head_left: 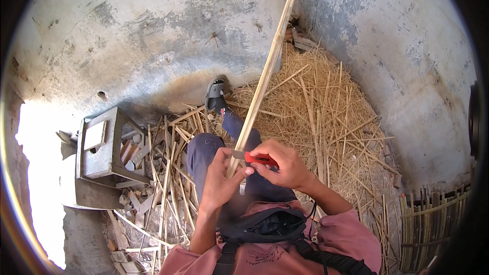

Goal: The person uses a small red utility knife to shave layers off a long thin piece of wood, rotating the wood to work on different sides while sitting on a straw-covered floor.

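Stained, flaking walls (168, 25) close in around my long strip of pale wood (263, 82). My left grip (221, 177) pinches it near its lower end; my right grip (285, 165), on the strip's right, is wrapped round a red-handled knife (261, 158), its blade lying across the strip's long axis. From both grips the strip runs away, leaning right, with straw (331, 107) on its right. My left fingers partly cover its near end; whether the blade bites, I can't quite tell.

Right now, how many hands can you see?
2: the left hand holding the stick, and the right hand just beside it, gripping the red knife.
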Demonstrator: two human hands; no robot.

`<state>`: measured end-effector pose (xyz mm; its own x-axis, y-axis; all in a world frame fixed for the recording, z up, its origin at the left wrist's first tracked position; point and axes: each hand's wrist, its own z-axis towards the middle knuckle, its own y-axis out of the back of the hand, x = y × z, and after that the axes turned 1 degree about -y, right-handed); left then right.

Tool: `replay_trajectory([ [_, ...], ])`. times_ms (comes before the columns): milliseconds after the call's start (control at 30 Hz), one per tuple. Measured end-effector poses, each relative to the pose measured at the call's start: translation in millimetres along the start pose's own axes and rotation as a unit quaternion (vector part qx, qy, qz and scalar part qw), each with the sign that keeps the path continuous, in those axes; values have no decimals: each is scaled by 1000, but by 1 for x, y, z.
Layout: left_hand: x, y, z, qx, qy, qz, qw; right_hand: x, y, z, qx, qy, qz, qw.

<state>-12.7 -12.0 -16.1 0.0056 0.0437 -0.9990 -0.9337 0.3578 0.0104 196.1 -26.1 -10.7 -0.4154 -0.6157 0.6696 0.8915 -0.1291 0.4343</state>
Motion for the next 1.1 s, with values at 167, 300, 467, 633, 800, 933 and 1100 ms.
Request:
replay_trajectory([
  [167,0,-1,1,-7,-10,-14,1000,2,-2,-4,31,-28,-20,999],
  [300,-6,2,0,-1,14,-7,1000,2,-5,-5,25,-26,-21,999],
  [467,-12,4,-2,-7,32,22,999,4,-5,-5,28,-37,-9,999],
  [633,-13,6,-3,-14,52,51,997,7,-2,-2,46,-48,-1,998],
  [800,-9,7,-4,-28,40,66,997,17,5,1,79,-74,27,994],
  [933,-11,8,-4,-30,43,71,996,10,6,1,94,-51,5,994],
  [1100,-8,9,-4,-23,22,29,999,7,6,-1,92,-32,-15,995],
])
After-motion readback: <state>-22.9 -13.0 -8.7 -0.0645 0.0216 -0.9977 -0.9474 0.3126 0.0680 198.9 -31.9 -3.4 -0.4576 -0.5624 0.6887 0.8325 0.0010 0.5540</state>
